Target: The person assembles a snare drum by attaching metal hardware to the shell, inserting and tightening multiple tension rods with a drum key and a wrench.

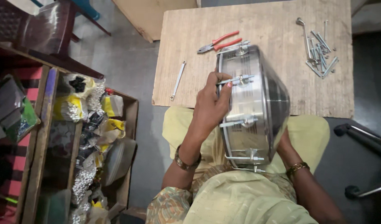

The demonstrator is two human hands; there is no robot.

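Observation:
A shiny steel drum shell (pixel 257 103) stands on edge on my lap, leaning against the front edge of a wooden table (pixel 261 25). Metal tension rods with lugs run along its side. My left hand (pixel 211 103) pinches one of these rods (pixel 236 80) near the top of the shell with thumb and fingers. Behind and under the shell, my right hand (pixel 285 145) props it up; its fingers are mostly hidden by the metal.
Red-handled pliers (pixel 219 42) and a slim spanner (pixel 178 80) lie on the table's left part. Several loose bolts and rods (pixel 319 52) lie at its right. A crate of packaged parts (pixel 95 124) stands on the floor at left. Chair legs (pixel 365 141) show at right.

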